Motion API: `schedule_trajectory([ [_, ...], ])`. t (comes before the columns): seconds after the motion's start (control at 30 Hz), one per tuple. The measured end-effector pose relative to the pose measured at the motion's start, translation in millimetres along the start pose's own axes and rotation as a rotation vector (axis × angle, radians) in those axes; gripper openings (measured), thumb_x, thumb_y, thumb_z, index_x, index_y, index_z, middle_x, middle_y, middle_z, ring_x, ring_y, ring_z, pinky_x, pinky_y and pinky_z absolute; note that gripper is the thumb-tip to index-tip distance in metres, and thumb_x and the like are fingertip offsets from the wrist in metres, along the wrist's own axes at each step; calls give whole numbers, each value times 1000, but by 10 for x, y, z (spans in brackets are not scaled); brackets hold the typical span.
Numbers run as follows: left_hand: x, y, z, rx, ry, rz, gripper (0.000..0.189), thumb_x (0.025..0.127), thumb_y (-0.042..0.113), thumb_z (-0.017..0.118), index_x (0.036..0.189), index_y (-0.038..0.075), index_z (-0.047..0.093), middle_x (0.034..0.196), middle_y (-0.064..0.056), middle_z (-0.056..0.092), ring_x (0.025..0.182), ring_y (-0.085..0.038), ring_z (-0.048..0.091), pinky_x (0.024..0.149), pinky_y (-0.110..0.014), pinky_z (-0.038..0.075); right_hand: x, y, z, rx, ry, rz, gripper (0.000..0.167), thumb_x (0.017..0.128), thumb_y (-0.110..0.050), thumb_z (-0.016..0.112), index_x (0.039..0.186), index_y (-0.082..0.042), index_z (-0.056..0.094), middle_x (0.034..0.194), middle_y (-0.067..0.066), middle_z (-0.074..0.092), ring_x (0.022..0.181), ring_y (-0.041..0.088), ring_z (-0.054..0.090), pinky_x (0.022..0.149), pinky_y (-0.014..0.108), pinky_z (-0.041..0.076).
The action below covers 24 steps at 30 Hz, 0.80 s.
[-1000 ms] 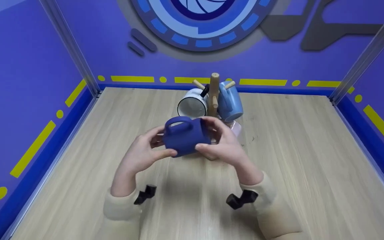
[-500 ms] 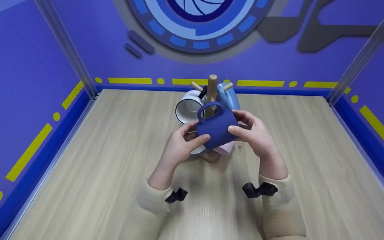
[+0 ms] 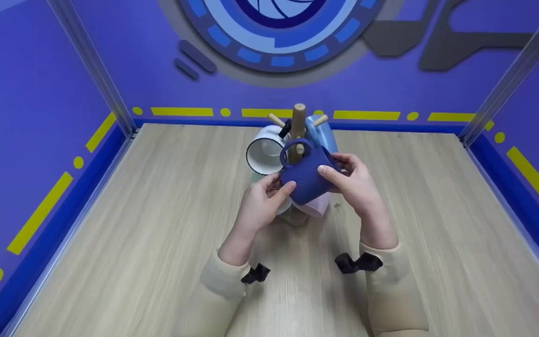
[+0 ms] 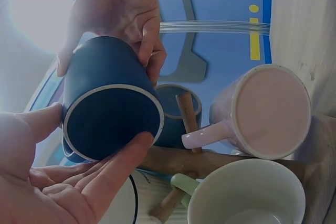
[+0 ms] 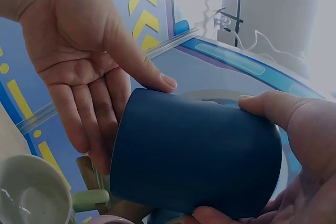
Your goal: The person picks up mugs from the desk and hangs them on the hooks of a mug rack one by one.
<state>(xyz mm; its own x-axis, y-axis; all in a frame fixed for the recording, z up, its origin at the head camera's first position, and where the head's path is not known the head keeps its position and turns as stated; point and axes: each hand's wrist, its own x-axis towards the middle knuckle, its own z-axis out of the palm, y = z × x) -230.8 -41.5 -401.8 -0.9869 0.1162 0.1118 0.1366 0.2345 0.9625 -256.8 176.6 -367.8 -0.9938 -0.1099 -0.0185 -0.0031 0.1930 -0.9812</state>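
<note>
A dark blue mug (image 3: pixel 309 180) is held tilted in the air between both hands, its handle facing up and away toward a wooden mug tree (image 3: pixel 299 114). My left hand (image 3: pixel 261 201) grips the base end with thumb and fingers. At the rim end, my right hand (image 3: pixel 360 187) pinches the wall, thumb outside. In the head view the mug's handle loop overlaps a bare peg (image 3: pixel 300 149) of the tree; whether they touch I cannot tell. The left wrist view shows the mug's round base (image 4: pixel 113 121) with the left fingers against it.
On the tree hang a white mug with a black rim (image 3: pixel 265 152), a light blue mug (image 3: pixel 323 133), a pink mug (image 4: pixel 270 111) and a pale green mug (image 4: pixel 247 195). Blue walls surround the wooden table (image 3: pixel 157 210) on the back and sides.
Both hands have carried the blue mug right and slightly away, up to the front of the tree. It has tilted more, its rim end higher. The hanging mugs stay on the tree.
</note>
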Motion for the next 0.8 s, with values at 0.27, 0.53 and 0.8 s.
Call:
schedule_trajectory([
  [0.27, 33, -56, 18, 14, 17, 5, 59, 102, 38, 65, 145, -1, 54, 135, -21, 67, 123, -30, 69, 106, -42, 55, 29, 37, 30, -12, 21, 21, 65, 98, -28, 68, 148, 3, 40, 136, 25, 52, 124, 34, 60, 99, 36, 59],
  [0.53, 51, -58, 16, -52, 15, -1, 60, 103, 36, 64, 146, -4, 51, 138, -25, 64, 124, -32, 68, 105, -41, 55, 41, 51, 32, -30, 22, 30, 68, 99, -32, 68, 148, 4, 38, 139, 27, 50, 127, 37, 58, 109, 48, 52],
  [0.8, 81, -87, 28, -106, 9, -17, 64, 102, 35, 65, 149, -5, 47, 137, -25, 65, 120, -33, 70, 98, -43, 59, 39, 71, 27, -60, 28, 20, 68, 99, -35, 67, 146, 5, 39, 137, 25, 47, 124, 36, 58, 110, 47, 52],
])
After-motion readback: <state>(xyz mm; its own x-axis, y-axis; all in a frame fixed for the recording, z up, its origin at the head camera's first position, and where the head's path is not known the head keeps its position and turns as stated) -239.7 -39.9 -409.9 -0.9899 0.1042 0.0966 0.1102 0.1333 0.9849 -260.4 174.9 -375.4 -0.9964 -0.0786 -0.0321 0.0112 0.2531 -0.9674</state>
